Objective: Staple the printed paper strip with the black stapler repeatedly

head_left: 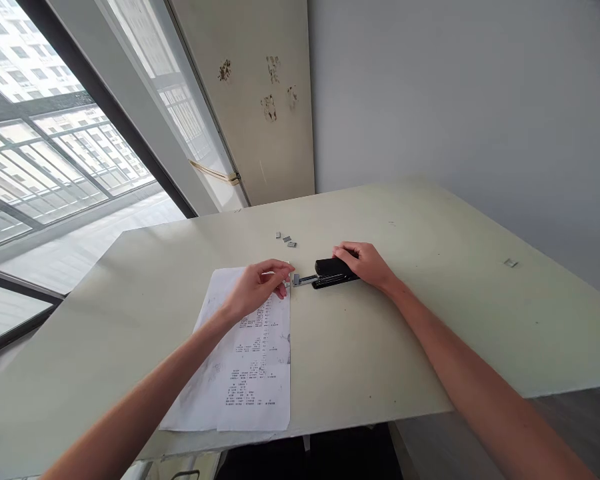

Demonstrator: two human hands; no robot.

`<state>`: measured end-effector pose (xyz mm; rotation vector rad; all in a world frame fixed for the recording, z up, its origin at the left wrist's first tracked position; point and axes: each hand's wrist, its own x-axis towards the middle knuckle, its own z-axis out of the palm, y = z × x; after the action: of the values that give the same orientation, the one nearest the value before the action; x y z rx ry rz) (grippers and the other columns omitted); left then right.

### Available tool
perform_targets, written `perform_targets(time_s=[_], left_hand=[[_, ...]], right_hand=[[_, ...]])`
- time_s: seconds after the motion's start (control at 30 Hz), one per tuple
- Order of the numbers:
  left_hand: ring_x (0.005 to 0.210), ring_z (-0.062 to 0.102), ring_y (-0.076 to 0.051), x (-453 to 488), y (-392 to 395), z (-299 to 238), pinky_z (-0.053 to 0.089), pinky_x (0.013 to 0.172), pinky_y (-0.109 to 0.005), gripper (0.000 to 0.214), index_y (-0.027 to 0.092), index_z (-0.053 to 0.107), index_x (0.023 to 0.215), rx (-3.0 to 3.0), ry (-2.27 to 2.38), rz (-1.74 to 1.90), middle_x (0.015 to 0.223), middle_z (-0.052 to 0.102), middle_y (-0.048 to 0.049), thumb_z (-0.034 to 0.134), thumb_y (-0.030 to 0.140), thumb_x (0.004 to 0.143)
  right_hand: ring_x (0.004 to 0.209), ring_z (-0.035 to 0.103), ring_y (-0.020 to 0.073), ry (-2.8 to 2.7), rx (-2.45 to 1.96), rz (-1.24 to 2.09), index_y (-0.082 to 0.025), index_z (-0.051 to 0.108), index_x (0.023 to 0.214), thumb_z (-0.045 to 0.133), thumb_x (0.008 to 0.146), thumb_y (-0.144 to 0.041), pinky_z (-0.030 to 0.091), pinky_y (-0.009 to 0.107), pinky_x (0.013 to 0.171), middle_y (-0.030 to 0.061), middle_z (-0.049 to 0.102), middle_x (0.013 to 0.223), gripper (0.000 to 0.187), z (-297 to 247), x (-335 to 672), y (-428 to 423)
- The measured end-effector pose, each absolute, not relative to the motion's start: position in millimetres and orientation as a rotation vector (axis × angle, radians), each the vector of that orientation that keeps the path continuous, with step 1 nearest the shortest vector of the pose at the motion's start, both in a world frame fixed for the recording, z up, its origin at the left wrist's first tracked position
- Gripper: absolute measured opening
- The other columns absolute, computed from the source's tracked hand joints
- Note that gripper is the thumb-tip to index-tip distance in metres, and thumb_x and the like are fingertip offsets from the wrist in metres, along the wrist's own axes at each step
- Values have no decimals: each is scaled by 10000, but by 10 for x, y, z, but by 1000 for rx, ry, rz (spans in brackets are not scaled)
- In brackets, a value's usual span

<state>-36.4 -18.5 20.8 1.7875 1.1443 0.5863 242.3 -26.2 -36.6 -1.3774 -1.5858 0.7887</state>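
Note:
A black stapler (330, 267) lies on the table with its metal staple tray (307, 280) pulled out to the left. A short strip of staples (296, 279) shows near the tray's outer end. My right hand (363, 261) is closed around the rear of the stapler's body. At the tray's outer end, my left hand (261, 283) has its thumb and index finger pinched together. Whatever is between those fingertips is too small to make out. Printed paper sheets (253, 373) lie flat beneath my left hand and forearm.
Several small staple strips (287, 239) lie beyond the stapler on the pale table (410, 347). Another small object (511, 263), perhaps metal, is far right. A window (55, 133) stands at left, a grey wall (460, 100) behind. The table's front edge is near my body.

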Motion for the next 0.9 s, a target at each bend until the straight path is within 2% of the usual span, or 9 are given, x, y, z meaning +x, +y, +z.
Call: perform_targets(time_s=[0.1, 0.33, 0.47, 0.57, 0.67, 0.8, 0.9], left_hand=[[686, 666, -160, -363, -213, 173, 543, 639, -302, 404, 224, 757, 1037, 1971, 1260, 591, 914, 748, -43, 598, 590, 977], [784, 668, -167, -338, -58, 124, 551, 747, -321, 439, 275, 723, 1284, 2381, 1200, 488, 1083, 724, -52, 541, 570, 1015], [811, 680, -170, -291, 38, 129, 535, 734, -301, 320, 274, 802, 1080, 2445, 1086, 369, 1049, 755, -36, 577, 490, 1013], [831, 685, -168, -301, 27, 133, 536, 742, -296, 260, 263, 798, 986, 2416, 1101, 436, 1050, 769, -22, 611, 444, 1000], [811, 695, -164, -342, -20, 155, 548, 747, -301, 267, 254, 774, 1003, 2333, 1143, 519, 1020, 778, -17, 607, 463, 1004], [611, 674, -131, -369, -69, 219, 547, 638, -290, 309, 231, 724, 1048, 2126, 1189, 555, 851, 751, -3, 591, 507, 1011], [611, 692, -131, -360, -80, 256, 546, 577, -272, 320, 225, 714, 1058, 2038, 1150, 556, 945, 763, -26, 609, 521, 998]], right_hand=[[650, 416, 164, -1586, -1381, 785, -222, 604, 700, 517, 968, -573, 310, 323, 613, -14, 513, 674, 450, -374, 2426, -260], [664, 433, 167, -1599, -1379, 786, -220, 612, 712, 514, 971, -537, 314, 321, 623, -8, 530, 687, 422, -373, 2432, -252], [669, 442, 166, -1599, -1384, 788, -215, 622, 715, 515, 971, -512, 315, 323, 636, -7, 543, 693, 406, -358, 2427, -254], [664, 437, 164, -1598, -1383, 792, -217, 615, 708, 517, 970, -505, 311, 323, 630, -8, 539, 690, 402, -358, 2432, -253], [665, 438, 164, -1595, -1381, 793, -219, 607, 700, 522, 969, -503, 313, 321, 627, -8, 539, 693, 401, -367, 2443, -248], [669, 447, 165, -1586, -1391, 794, -219, 620, 706, 529, 968, -498, 320, 322, 631, -7, 554, 700, 393, -371, 2446, -247], [663, 444, 165, -1583, -1397, 796, -220, 623, 703, 531, 966, -498, 316, 322, 625, -7, 548, 688, 394, -363, 2442, -255]])
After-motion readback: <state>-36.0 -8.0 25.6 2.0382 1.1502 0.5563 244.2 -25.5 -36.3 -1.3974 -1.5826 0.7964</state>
